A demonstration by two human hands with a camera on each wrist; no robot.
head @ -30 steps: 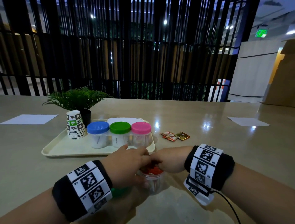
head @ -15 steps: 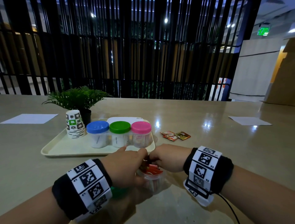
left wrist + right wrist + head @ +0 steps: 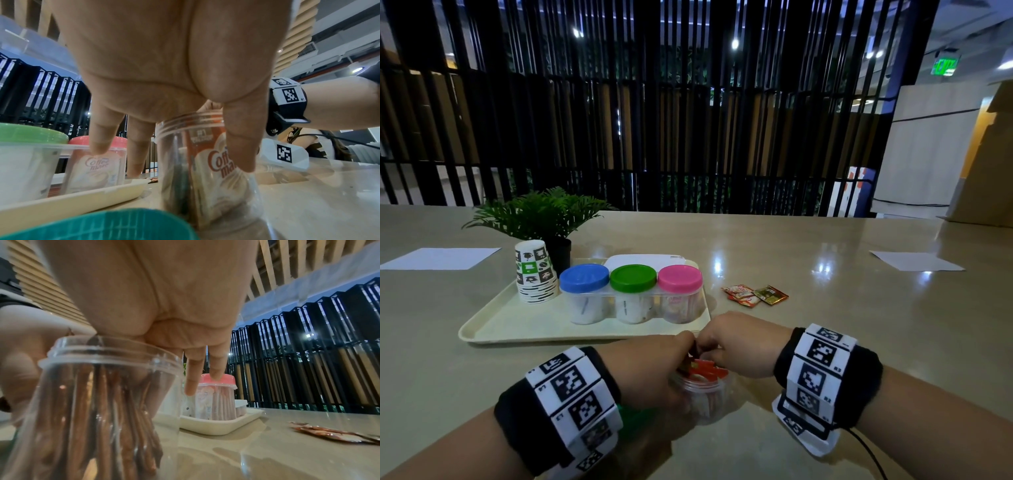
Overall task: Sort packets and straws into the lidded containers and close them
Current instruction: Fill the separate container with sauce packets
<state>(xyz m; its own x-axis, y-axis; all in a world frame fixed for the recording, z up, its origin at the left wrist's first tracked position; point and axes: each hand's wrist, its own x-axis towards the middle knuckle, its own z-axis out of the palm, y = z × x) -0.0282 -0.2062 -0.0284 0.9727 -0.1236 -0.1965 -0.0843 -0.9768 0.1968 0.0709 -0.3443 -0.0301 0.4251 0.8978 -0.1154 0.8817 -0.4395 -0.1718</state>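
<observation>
An open clear jar (image 3: pixel 705 397) stands on the table near me, packed with upright red Coffee-mate packets (image 3: pixel 705 371). My left hand (image 3: pixel 654 366) grips the jar, thumb (image 3: pixel 238 146) pressed down its near side over the packets (image 3: pixel 213 162). My right hand (image 3: pixel 736 346) hovers over the mouth, fingers curled down onto the packet tops; its thumb and forefinger are hidden behind the jar's rim (image 3: pixel 107 352). A loose green lid (image 3: pixel 635 413) lies under my left wrist, also at the bottom of the left wrist view as a lid (image 3: pixel 98 225). Several loose packets (image 3: pixel 755 295) lie on the table to the right.
A cream tray (image 3: pixel 500 329) beyond the jar carries a joined set of containers with a blue lid (image 3: pixel 584 277), green lid (image 3: pixel 633 277) and pink lid (image 3: pixel 680 278), plus stacked paper cups (image 3: pixel 534 274). A potted plant (image 3: pixel 541 216) and paper sheets (image 3: pixel 441 257) lie farther off.
Both hands stay over the jar. Their fingertips have drawn closer together above the mouth, and more of the red packet tops shows between them.
</observation>
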